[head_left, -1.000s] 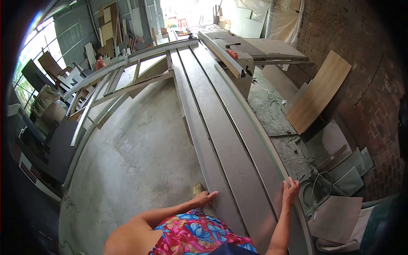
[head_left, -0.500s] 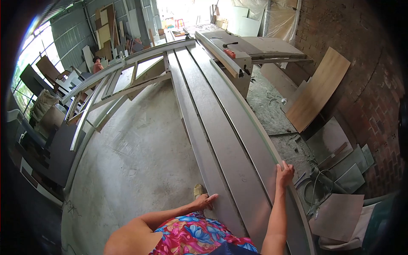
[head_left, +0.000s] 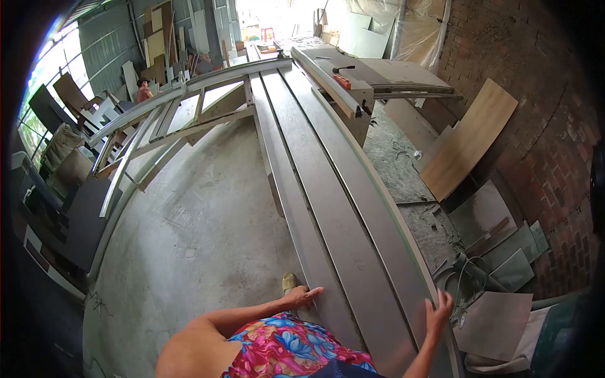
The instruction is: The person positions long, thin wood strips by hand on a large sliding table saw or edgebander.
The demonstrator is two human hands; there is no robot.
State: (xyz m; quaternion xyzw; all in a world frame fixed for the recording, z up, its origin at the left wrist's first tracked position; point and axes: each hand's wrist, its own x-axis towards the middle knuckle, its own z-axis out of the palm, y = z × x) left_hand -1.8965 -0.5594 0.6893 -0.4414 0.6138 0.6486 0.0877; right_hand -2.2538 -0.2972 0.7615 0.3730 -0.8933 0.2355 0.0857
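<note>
A long grey metal sliding table (head_left: pixel 315 208) with two dark grooves runs from my body to the far end. Along its right side lies a long strip with a pale edge (head_left: pixel 403 230). My left hand (head_left: pixel 305 297) grips the table's near left edge, index finger or thumb laid over the top and the other fingers curled at the side. My right hand (head_left: pixel 439 313) is at the near part of the strip, thumb on the inner side and fingers apart over the outer side, loosely astride it.
A metal outrigger frame (head_left: pixel 167 135) extends left from the table's far part. On the saw's body lies a red-and-black tool (head_left: pixel 342 82). A wooden panel (head_left: pixel 469 142) leans at the brick wall, above a coiled hose (head_left: pixel 457 277). Another person (head_left: pixel 144 92) is at the far left.
My right hand has slid back along the strip toward my body, and its fingers have loosened and straightened. My left hand stays at the table's edge. The view has shifted slightly.
</note>
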